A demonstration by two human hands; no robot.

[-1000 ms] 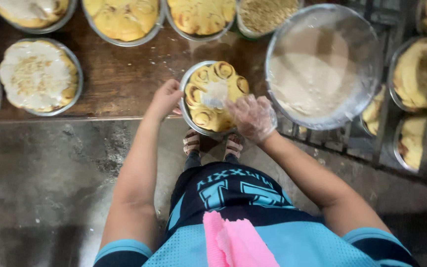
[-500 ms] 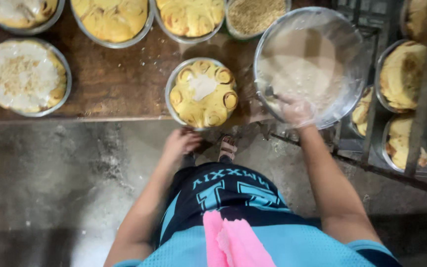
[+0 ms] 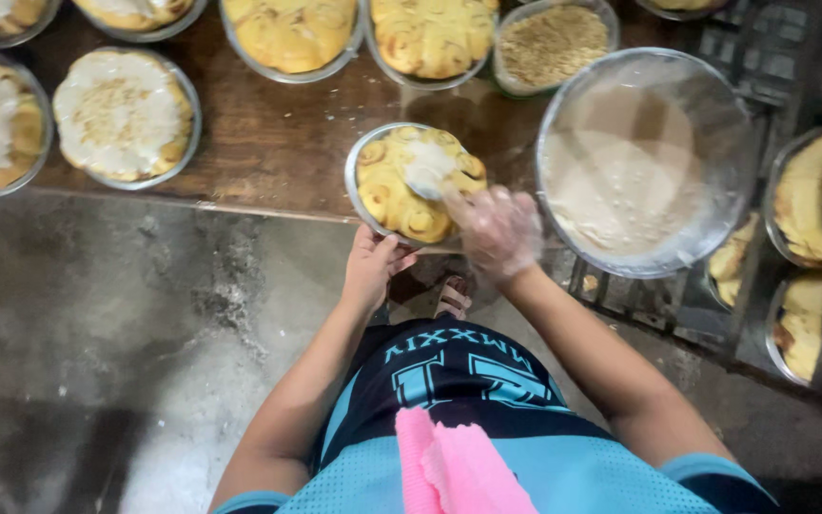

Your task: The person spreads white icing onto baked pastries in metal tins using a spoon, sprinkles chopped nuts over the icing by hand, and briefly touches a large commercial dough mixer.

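Left hand [image 3: 370, 271] gripping near rim of round pan of rolls [image 3: 413, 183], fingers curled under edge, steadying it at table [image 3: 268, 143] front; right hand [image 3: 495, 231], in thin clear glove, half closed, seems to be holding small spreader, pushing white icing [image 3: 427, 169] over middle of rolls; big bowl of icing [image 3: 644, 162] standing just beside, to right. Advice: keeping pan flat; spreading from middle outward, light pressure; turning pan with left hand, not reaching over.

Small bakery workroom, wooden table [image 3: 268, 143] crowded with round pans of rolls [image 3: 292, 33], metal cooling rack [image 3: 763, 67] (more pans), bare concrete floor [image 3: 97, 333]
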